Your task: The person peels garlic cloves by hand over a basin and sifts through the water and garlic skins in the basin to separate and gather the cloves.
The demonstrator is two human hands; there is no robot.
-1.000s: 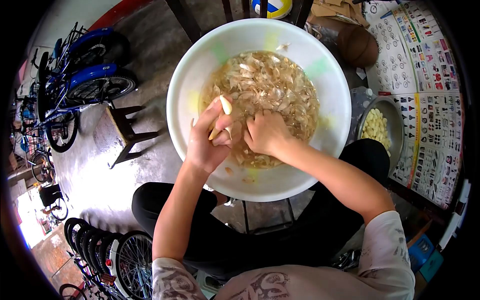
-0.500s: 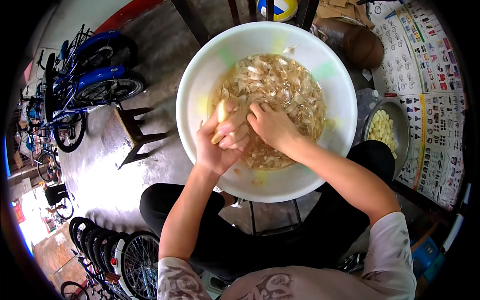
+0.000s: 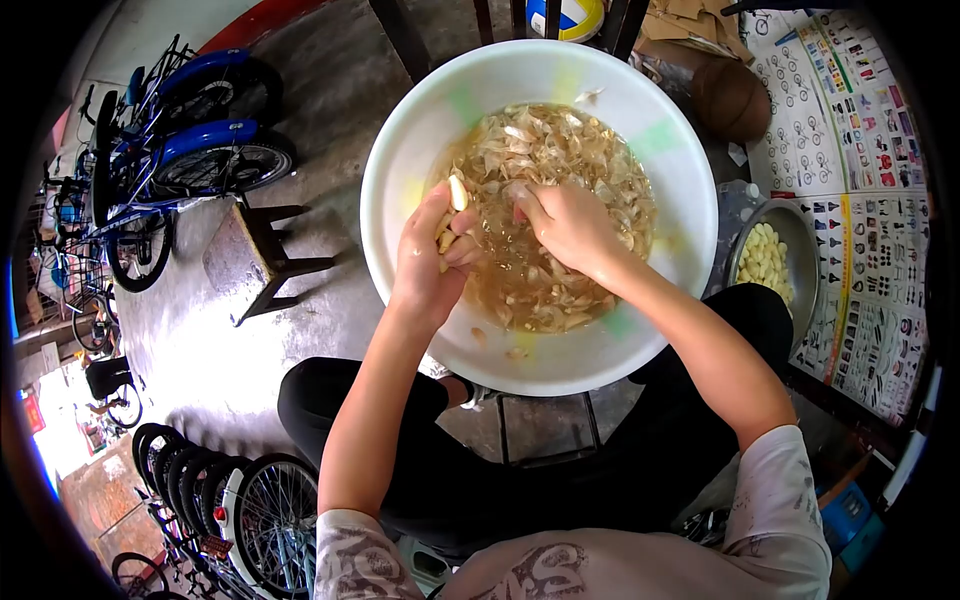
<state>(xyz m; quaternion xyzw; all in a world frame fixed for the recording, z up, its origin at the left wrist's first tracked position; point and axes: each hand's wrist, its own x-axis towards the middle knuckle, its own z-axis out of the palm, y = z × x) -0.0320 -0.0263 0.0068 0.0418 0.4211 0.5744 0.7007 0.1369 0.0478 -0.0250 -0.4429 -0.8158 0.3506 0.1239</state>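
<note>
A large white basin (image 3: 395, 130) stands before me, holding brownish water with many loose garlic skins (image 3: 590, 180) floating in it. Over its left side, my left hand (image 3: 425, 255) is closed around several garlic cloves (image 3: 458, 193); one pale clove sticks up by the fingertips. My right hand (image 3: 570, 225) is just to the right, low over the skins, with its thumb and fingers pressed together. What those fingers hold, if anything, I cannot make out. To the right, a metal bowl (image 3: 808, 270) contains peeled garlic cloves (image 3: 765, 258).
A low wooden stool (image 3: 240, 260) stands left of the basin, with blue bicycles (image 3: 200, 150) beyond it. Dark chair bars (image 3: 400, 35) rise behind the basin. A brown ball (image 3: 730, 98) and printed sheets (image 3: 860, 220) are at the right. My knees flank the basin's near side.
My left hand has turned and loosened slightly, showing the cloves more plainly. The right hand has rotated and its fingertips now pinch together. The view has shifted slightly.
</note>
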